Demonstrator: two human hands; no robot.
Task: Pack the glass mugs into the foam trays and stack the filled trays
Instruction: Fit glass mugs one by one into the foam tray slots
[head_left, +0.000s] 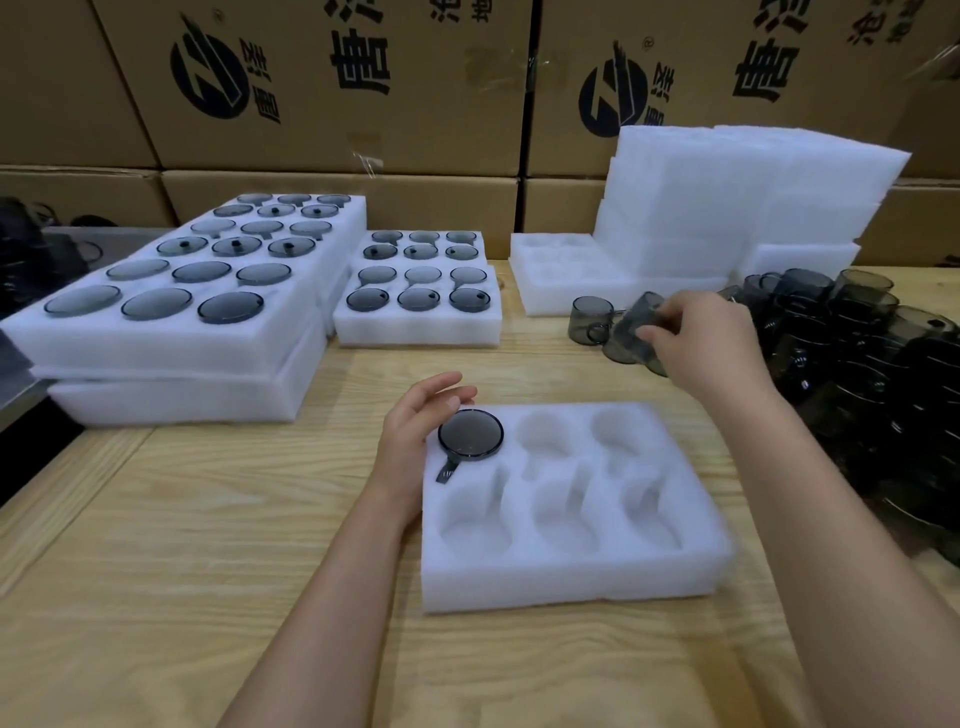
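Observation:
A white foam tray with six pockets lies in front of me on the wooden table. One smoky grey glass mug sits upside down in its far-left pocket. My left hand rests at that mug's left side, fingers relaxed and touching its rim. To the right, my right hand grips a tilted grey mug just above the table. Another mug stands upright beside it.
Filled foam trays are stacked at the left and centre back. Empty foam trays are piled at the back right. A heap of several grey mugs lies along the right edge. Cardboard boxes wall the back.

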